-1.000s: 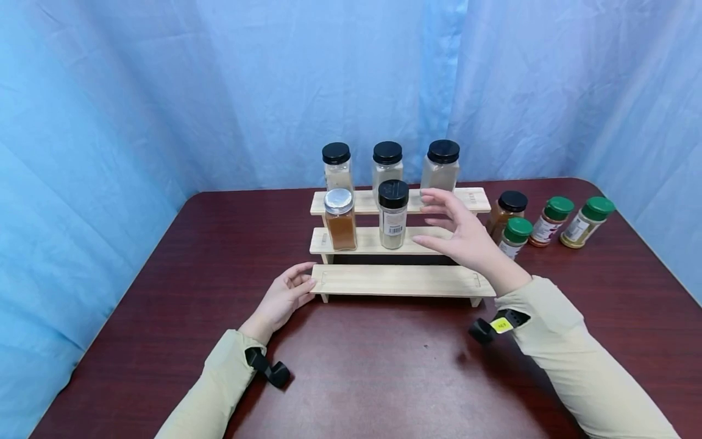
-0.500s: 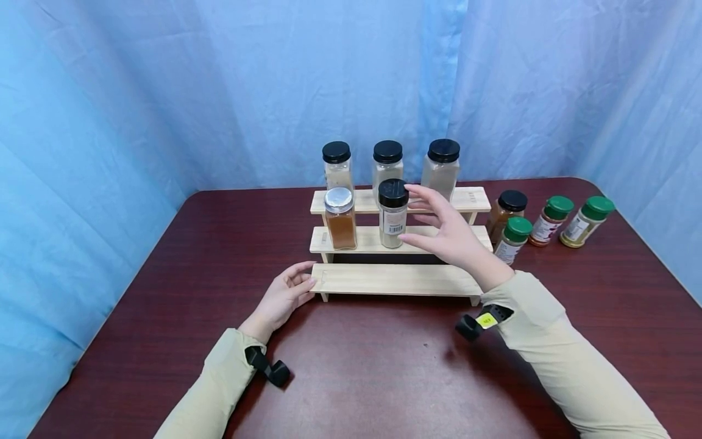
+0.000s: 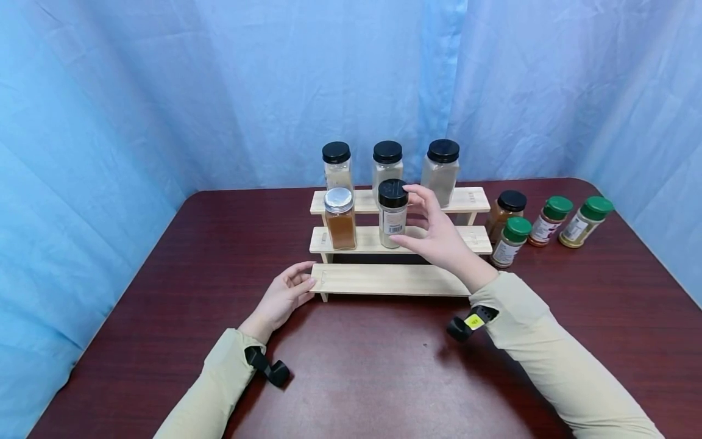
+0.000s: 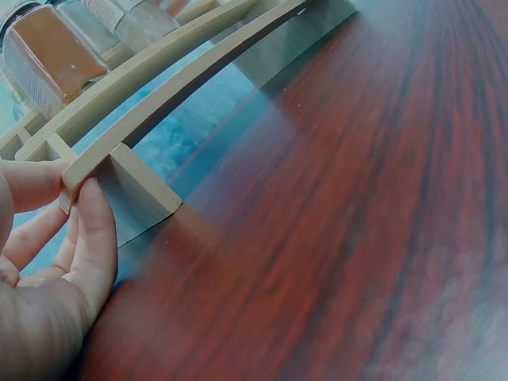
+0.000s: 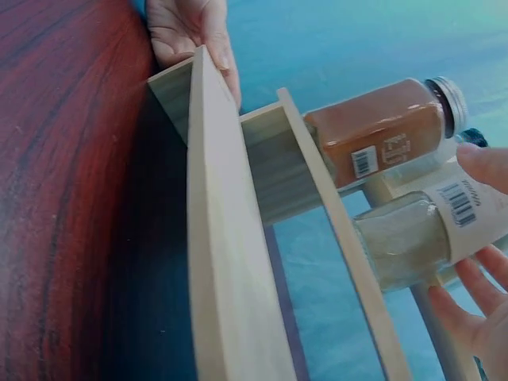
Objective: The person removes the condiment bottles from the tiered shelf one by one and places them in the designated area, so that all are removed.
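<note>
A wooden three-tier spice rack [image 3: 395, 279] stands on the table. My left hand [image 3: 281, 300] pinches the left end of its lowest shelf, thumb in front and fingers behind, as the left wrist view confirms. On the middle shelf is an upright black-capped spice jar [image 3: 392, 221] with a white barcode label. Around that jar's right side curves my right hand [image 3: 437, 235], thumb low at the front and a finger at the cap. To its left on the same shelf stands a silver-lidded jar [image 3: 341, 228] of orange-brown powder.
Three black-lidded jars, including a left one [image 3: 337, 164] and a right one [image 3: 440, 174], line the top shelf. Right of the rack stand a dark-lidded brown jar [image 3: 506, 213] and three green-capped jars, the nearest [image 3: 509, 244] close to my right forearm. A blue curtain [image 3: 219, 91] hangs behind.
My right hand has moved left from the right part of the rack to the black-capped jar, and its fingers now lie around it. The left hand stays on the rack's end.
</note>
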